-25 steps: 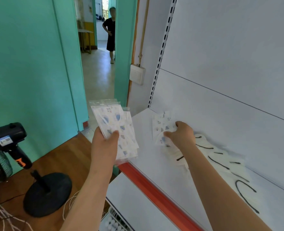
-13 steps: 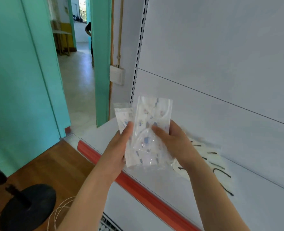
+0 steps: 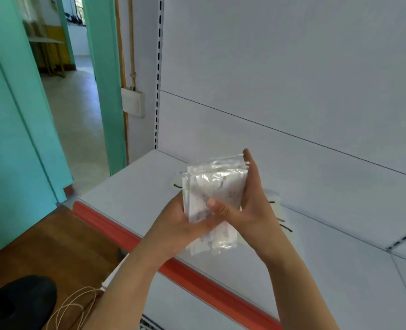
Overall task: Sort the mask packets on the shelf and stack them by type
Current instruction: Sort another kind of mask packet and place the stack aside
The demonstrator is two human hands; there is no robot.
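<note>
A small stack of clear mask packets point(image 3: 215, 186) with white patterned masks inside is held upright above the white shelf point(image 3: 130, 194). My left hand point(image 3: 185, 225) grips the stack from below and the left. My right hand point(image 3: 247, 201) holds it from the right, thumb across the front and fingers up along the back edge. Behind my right wrist, white masks with black ear loops point(image 3: 279, 215) lie loose on the shelf, mostly hidden by my hands.
The shelf has a red front edge strip point(image 3: 116, 231) and a white back panel point(image 3: 292, 91). To the left stand a teal wall point(image 3: 11, 139) and an open doorway. A black fan base point(image 3: 16, 303) and coiled cord point(image 3: 76, 306) lie on the wooden floor.
My right hand lifted a patterned packet from the shelf and brought it to the packets in my left hand. Both hands now squeeze them together into one stack. My view turned right.
</note>
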